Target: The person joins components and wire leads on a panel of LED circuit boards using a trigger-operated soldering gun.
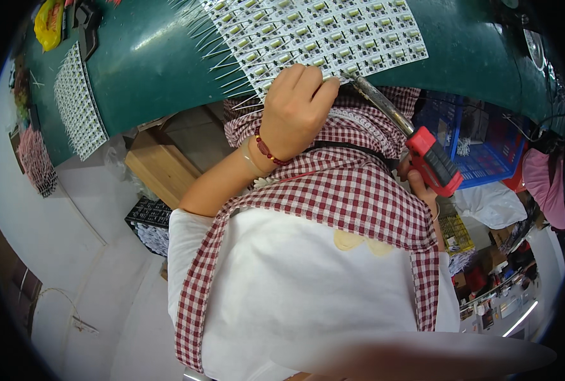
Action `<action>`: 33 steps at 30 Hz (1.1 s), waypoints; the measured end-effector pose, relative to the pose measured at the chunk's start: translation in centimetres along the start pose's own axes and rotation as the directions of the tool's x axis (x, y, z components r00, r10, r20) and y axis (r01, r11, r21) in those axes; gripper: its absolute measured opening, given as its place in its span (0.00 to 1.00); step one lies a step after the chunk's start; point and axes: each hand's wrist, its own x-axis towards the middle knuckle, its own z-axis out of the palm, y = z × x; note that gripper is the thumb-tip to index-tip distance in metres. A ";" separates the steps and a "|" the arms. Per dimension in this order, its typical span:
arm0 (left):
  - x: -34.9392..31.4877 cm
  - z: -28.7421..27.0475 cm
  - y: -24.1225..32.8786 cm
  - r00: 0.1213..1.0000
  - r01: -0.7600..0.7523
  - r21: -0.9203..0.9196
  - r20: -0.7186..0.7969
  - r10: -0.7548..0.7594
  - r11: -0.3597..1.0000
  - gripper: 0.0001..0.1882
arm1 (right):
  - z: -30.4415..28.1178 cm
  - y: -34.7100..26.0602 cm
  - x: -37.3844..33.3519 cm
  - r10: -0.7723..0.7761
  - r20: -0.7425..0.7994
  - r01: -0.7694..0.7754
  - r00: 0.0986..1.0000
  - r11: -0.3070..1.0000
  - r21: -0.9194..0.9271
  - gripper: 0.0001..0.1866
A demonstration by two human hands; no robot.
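Observation:
A white panel of small circuit boards (365,38), each with a yellowish part, lies on the green tabletop at its near edge. Thin white wires (222,54) stick out from the panel's left side. My left hand (297,111) is closed over the near edge of the panel, fingertips pressed together; whatever they pinch is hidden from view. In my right hand (417,183), partly covered by the handle, is a red and black soldering iron (432,162). Its metal barrel slants up and left, and the tip reaches the panel's near edge beside my left fingers.
Another wired panel (79,105) overhangs the table's left edge, near a yellow bag (48,24) and a black tool (87,28). Pinkish wire bundles (36,162) sit farther left. Below the table are a wooden box (162,162), a black crate (148,216) and a blue crate (489,162).

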 end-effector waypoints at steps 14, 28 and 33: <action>0.3 -0.3 0.2 1.000 -0.025 0.083 0.009 0.024 0.996 0.11 | 0.2 -0.5 -0.3 0.005 -0.041 -0.004 0.999 0.999 0.032 0.14; 1.3 -1.3 -0.3 0.993 0.056 0.088 -0.113 -0.045 0.995 0.10 | 1.3 -1.9 0.3 0.037 -0.058 -0.034 0.998 0.998 0.054 0.13; 1.2 -0.8 -0.7 0.998 0.042 0.115 -0.045 -0.037 0.992 0.10 | 1.1 -1.5 0.8 0.048 -0.018 -0.047 0.999 0.998 0.047 0.11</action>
